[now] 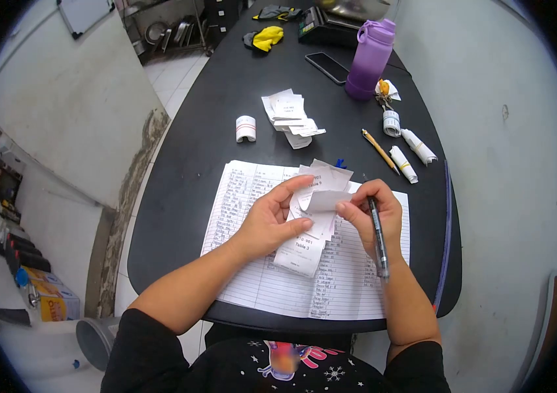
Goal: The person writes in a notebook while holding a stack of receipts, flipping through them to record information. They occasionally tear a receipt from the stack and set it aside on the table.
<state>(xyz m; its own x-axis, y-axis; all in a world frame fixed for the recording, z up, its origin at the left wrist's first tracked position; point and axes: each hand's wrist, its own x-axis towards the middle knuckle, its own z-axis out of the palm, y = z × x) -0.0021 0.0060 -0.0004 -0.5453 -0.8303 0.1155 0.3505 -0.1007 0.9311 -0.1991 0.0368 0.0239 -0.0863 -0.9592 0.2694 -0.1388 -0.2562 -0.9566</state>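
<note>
My left hand [272,219] is closed on a small bunch of printed paper slips [304,252], thumb on top; one reads "Table 3". My right hand [376,213] pinches the curled edge of one slip [327,200] between thumb and finger. A dark pen [378,232] also rests in the right hand, lying along the fingers and pointing down toward the wrist. Beneath both hands an open lined notebook [252,288] lies on the black table, with handwritten columns on its pages. The slips cover part of the notebook's middle.
Beyond the notebook lie a loose pile of slips [290,118] and a curled paper [245,128]. To the right are a tan pen [380,150], rolled papers [403,164], a purple bottle [370,59] and a phone [327,67]. Gloves [265,39] and a scale [327,27] stand farther back.
</note>
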